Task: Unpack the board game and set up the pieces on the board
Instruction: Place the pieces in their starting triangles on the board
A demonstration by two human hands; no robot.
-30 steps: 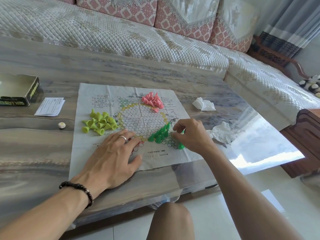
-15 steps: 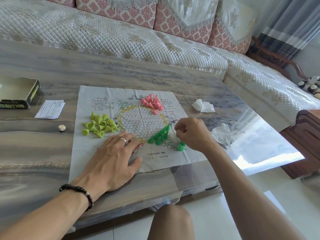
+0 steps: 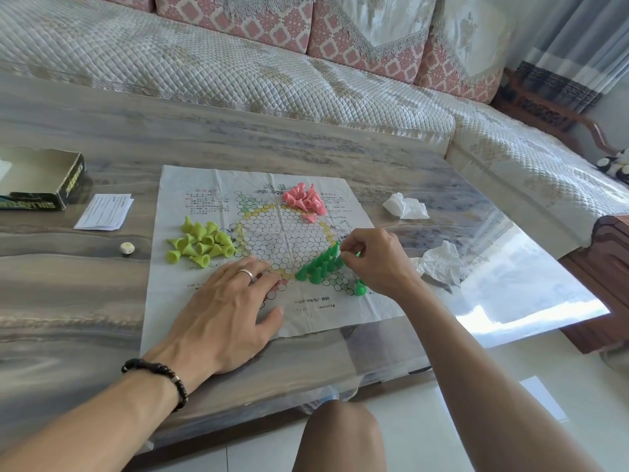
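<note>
Board-game parts lie spread over the marble surface (image 3: pixel 306 144), read here from the left. The open box (image 3: pixel 44 180) sits at the far left with a folded leaflet (image 3: pixel 103 211) and a small die (image 3: pixel 127 248) beside it, probably set aside to leave room. The paper board (image 3: pixel 211 185) lies flat in the middle, and the left hand (image 3: pixel 226 310) presses on its near edge with fingers straight and spread, likely to stop the thin sheet sliding. Yellow-green pieces (image 3: pixel 199 242) lie heaped on the board's left side, pink pieces (image 3: pixel 304 199) at the top, neither sorted yet. Green pieces (image 3: pixel 320 264) stand upright in rows on the right corner's circles. The right hand (image 3: pixel 376 264) has its fingers curled in a pinch at that cluster's far end, seemingly on one green piece, mostly hidden. Crumpled wrappers (image 3: pixel 406 207) lie off to the right.
</note>
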